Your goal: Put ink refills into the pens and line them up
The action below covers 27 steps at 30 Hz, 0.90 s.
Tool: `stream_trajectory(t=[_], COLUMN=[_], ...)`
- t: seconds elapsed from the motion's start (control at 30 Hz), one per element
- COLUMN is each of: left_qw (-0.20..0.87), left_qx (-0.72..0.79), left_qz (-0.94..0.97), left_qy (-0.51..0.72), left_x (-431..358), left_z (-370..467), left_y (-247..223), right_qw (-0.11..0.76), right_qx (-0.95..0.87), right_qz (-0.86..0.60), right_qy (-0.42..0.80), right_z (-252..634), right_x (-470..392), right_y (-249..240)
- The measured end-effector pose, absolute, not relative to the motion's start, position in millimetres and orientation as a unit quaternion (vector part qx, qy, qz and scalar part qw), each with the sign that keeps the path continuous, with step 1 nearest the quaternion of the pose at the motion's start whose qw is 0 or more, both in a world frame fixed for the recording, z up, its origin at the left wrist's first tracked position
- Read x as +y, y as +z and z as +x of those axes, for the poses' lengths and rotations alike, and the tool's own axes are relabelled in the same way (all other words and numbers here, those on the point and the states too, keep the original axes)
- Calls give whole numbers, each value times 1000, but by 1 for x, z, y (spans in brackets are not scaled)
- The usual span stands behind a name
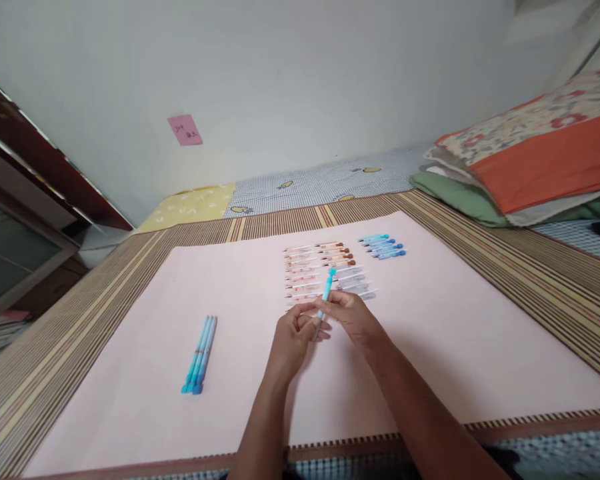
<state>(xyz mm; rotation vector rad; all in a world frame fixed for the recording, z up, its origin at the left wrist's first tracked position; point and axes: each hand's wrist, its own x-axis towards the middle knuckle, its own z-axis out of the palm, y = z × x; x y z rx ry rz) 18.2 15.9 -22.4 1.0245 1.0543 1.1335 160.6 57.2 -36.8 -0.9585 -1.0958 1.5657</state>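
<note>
Both hands meet over the pink sheet around one light blue pen (327,288), its turquoise top pointing up and away. My left hand (295,333) pinches the pen's lower end. My right hand (353,317) grips it near the middle. Beyond the hands lie rows of pens: pale pink ones (301,270), brown-topped ones (337,253) and grey ones (355,280), partly hidden by the hands and the pen. Several blue pens (387,247) lie to the right of the brown-topped ones. A small bunch of blue pens (200,355) rests on the left of the sheet.
The pink sheet (145,333) lies on a striped mat (480,280). Folded bedding in orange and green (545,160) is piled at the right. A pink note (185,130) is on the wall behind, and a dark red frame (30,133) stands at the left.
</note>
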Motion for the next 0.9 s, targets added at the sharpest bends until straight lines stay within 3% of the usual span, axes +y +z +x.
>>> stream_trajectory(t=[0.9], left_qw=[520], left_qx=[513], left_qz=[443], left_qy=[520], left_x=[12], left_z=[26], left_y=[-19], right_qw=[483], right_qx=[-462], right_qz=[-407], right_qy=[622], right_z=[159], right_x=[56], right_y=[-34])
